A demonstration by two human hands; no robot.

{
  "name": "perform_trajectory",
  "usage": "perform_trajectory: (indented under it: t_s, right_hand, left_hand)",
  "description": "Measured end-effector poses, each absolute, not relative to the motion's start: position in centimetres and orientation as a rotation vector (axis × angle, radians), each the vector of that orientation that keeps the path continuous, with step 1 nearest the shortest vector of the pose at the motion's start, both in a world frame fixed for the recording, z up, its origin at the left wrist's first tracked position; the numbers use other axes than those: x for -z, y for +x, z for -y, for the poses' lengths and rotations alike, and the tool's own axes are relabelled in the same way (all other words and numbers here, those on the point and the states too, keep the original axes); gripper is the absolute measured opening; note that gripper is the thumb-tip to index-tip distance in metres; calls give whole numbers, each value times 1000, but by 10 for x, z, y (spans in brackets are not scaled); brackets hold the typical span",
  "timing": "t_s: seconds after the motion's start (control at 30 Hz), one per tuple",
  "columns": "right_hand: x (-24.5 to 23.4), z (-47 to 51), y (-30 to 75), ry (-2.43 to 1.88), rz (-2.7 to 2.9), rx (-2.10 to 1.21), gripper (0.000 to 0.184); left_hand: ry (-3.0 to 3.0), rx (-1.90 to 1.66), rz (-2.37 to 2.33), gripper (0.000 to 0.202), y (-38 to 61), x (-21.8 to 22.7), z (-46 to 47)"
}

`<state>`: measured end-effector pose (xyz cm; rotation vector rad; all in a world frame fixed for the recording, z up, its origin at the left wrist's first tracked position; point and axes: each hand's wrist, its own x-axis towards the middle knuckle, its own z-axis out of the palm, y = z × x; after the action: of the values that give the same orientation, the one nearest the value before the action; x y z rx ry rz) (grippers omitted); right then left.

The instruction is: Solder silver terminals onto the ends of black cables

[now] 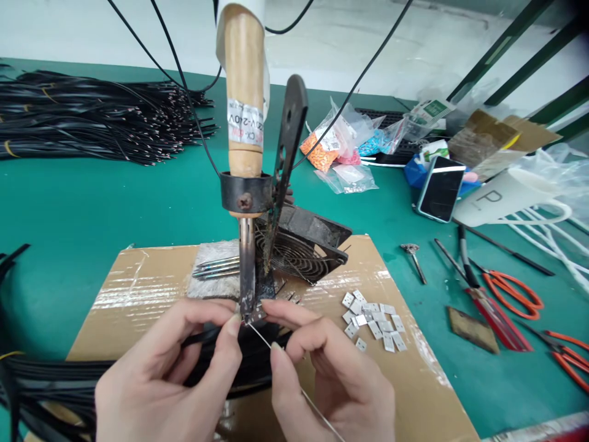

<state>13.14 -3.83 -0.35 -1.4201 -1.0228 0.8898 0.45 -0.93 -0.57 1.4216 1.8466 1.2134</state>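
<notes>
Right hand (pixel 334 368) pinches thin wire (pixel 261 336); left hand (pixel 177 374) curls beside soldering iron (pixel 245 162), grip hidden, can't tell on what. Wire end is at the tip, about midway between cardboard's (pixel 151 294) left and right edges. Slip could burn: tip likely hot.

Smooth pale wood here on the soldering iron handle (pixel 245 67), with a shiny-faced label (pixel 245 123) wrapped round it, and below that the barrel (pixel 247 264) is metal, scorched dull and dark. Look at the solder wire (pixel 260 336), thin, bright, silvery metal! Matt silvery metal on the little plates (pixel 380 319), brown cardboard (pixel 414 393) beneath, streaked with glossy clear tape (pixel 122 307). Black plastic sheathes the cables (pixel 115 123), faintly shiny; the phone (pixel 442 189) shows smooth, glossy glass, the mug (pixel 497 205) a smooth white finish.
</notes>
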Motion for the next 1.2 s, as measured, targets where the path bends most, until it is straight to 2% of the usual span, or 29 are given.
perform_trajectory:
  t_s: [0.23,1.2]
  right_hand:
    - [4,37,130,-1413,1038,-869,19]
    - [3,30,118,-1315,1047,-654,21]
  left_hand:
    - [1426,-1281,-1842,3,-1,7,13]
    - [1454,-1251,-1857,4,-2,12,18]
